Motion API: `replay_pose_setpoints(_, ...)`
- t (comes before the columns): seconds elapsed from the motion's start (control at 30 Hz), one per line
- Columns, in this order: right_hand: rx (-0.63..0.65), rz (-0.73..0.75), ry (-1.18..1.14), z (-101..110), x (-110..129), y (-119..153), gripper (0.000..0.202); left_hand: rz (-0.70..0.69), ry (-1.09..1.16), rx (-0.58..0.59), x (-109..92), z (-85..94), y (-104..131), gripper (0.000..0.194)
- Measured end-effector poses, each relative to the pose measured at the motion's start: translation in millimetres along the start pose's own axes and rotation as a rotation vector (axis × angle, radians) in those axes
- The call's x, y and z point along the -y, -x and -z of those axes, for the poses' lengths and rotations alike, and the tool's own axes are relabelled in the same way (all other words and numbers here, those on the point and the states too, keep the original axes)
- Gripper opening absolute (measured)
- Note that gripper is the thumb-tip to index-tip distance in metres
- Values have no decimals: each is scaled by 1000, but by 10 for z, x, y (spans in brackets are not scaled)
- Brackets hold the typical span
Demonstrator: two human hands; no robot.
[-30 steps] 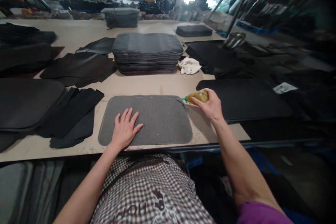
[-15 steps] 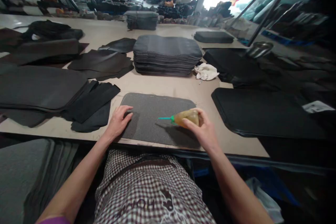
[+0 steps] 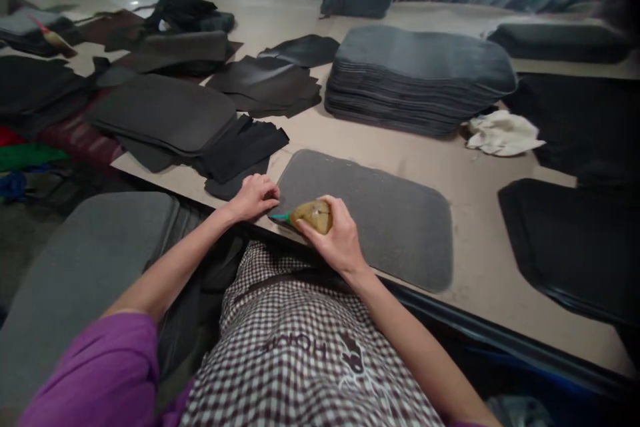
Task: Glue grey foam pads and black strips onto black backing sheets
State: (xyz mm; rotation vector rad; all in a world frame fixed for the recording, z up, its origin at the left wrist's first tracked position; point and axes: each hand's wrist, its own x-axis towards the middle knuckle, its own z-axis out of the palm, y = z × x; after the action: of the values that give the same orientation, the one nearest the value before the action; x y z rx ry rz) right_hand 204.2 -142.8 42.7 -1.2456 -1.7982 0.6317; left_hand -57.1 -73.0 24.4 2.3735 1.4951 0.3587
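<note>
A flat grey panel with rounded corners lies on the tan worktable, close to its front edge. My right hand is wrapped round a squeeze bottle of amber liquid, tilted on its side. The bottle's thin green nozzle points left, at the panel's near left corner. Beside that corner rests my left hand, fingers loosely curled with a small gap to the thumb, nothing seen in it. Whether its fingertips touch the panel is hard to tell.
Behind the panel stands a tall stack of dark panels, with a crumpled white cloth at its right. Black cut pieces lie to the left. More black panels are at the right. Grey sheets hang below the table's left front.
My right hand has brought the bottle left and nearer me, from over the panel's middle to its near left corner. My left fingers have curled in more. The view has turned left and down.
</note>
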Motion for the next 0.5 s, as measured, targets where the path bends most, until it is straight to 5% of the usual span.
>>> replay_pose_setpoints(0.27,-4,24,34,2,16,58,44,5,-87,4,-27,-36,-24,12)
replay_pose_setpoints(0.5,-40,-31,99,575,-68,238,41,35,-128,36,-45,-28,-73,14)
